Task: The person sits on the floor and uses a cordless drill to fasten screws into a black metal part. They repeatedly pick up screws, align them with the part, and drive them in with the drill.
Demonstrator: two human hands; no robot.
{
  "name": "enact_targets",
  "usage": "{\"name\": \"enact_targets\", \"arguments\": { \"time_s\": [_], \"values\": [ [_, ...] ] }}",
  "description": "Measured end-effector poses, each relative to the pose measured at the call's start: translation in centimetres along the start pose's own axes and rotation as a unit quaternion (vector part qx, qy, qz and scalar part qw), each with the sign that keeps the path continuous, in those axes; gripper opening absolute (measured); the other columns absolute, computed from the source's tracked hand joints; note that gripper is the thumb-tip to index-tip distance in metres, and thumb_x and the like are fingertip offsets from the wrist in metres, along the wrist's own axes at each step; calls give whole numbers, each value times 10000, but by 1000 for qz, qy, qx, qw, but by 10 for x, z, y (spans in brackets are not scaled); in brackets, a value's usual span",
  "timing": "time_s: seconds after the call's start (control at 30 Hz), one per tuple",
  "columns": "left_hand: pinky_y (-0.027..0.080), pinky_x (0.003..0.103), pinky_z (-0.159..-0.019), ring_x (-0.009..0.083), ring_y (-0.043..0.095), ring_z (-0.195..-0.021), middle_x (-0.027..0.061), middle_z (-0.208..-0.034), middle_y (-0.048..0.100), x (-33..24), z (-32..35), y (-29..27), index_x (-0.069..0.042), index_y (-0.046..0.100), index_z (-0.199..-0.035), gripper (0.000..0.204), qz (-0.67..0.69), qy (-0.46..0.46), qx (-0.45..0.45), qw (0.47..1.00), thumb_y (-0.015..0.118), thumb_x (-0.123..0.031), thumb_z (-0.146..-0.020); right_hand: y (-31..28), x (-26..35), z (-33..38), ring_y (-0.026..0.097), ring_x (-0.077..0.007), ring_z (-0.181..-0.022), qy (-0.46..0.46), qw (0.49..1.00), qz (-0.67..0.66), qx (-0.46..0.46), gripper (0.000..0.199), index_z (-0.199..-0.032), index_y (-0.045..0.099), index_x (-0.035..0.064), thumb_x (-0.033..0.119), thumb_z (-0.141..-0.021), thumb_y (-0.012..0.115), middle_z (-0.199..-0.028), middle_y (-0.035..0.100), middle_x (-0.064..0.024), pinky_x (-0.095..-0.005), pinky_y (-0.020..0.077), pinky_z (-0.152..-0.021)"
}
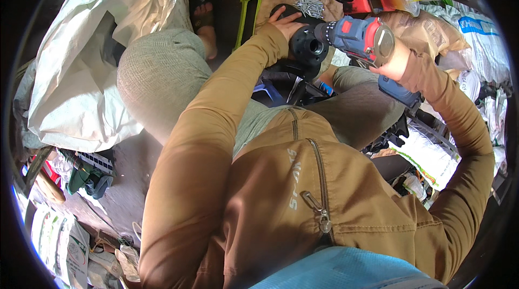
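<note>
Sacks (65,100) crowd the floor (138,164); a blue-and-red drill (354,37) sits in the right hand (397,61), fingers closed round its handle, beside a black round part (309,47) where the left hand (284,24) rests, fingers slightly spread; beyond, silvery fasteners (309,2) lie heaped

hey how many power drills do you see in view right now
1. The blue and red power drill is in your right hand, aimed toward the black round part at your left hand. Others may be hidden among the bags.
</note>
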State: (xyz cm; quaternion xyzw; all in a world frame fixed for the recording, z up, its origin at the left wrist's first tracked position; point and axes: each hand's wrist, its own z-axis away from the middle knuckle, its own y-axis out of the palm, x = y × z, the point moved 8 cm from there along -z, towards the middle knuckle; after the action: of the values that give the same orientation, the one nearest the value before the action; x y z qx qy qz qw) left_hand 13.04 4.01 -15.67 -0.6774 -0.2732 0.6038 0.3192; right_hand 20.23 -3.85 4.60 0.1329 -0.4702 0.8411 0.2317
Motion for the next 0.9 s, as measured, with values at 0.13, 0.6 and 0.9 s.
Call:
{"name": "enact_targets", "arguments": {
  "time_s": [0.13,0.6,0.9],
  "values": [
    [52,454,-1146,163,268,-1376,-36,-1360,473,1,0,4,-261,406,-1355,844,-7,7,-19,1000,722,-532,-621,8,-6,3,588,-278,-960,-7,998,32,60,419,-1127,562,28,68,-719,650,-1051,623,-123,-357,469,-884],
    [56,466,-1142,174,269,-1374,-47,-1359,468,-3,2,-1,-266,414,-1345,838,-22,5,-5,1000,722,-534,-613,11,8,4,619,-269,-792,125,991,-42,-6,289,-953,615,40,114,-677,654,-847,634,-116,-366,501,-729],
    [65,478,-1139,176,248,-1379,-47,-1374,440,-9,2,-7,-300,418,-1336,911,-48,-20,37,998,770,-549,-533,8,4,66,526,-123,-544,246,855,-426,-162,354,-1029,583,18,-42,-681,565,-836,611,-46,-261,438,-501]
  ]
}}
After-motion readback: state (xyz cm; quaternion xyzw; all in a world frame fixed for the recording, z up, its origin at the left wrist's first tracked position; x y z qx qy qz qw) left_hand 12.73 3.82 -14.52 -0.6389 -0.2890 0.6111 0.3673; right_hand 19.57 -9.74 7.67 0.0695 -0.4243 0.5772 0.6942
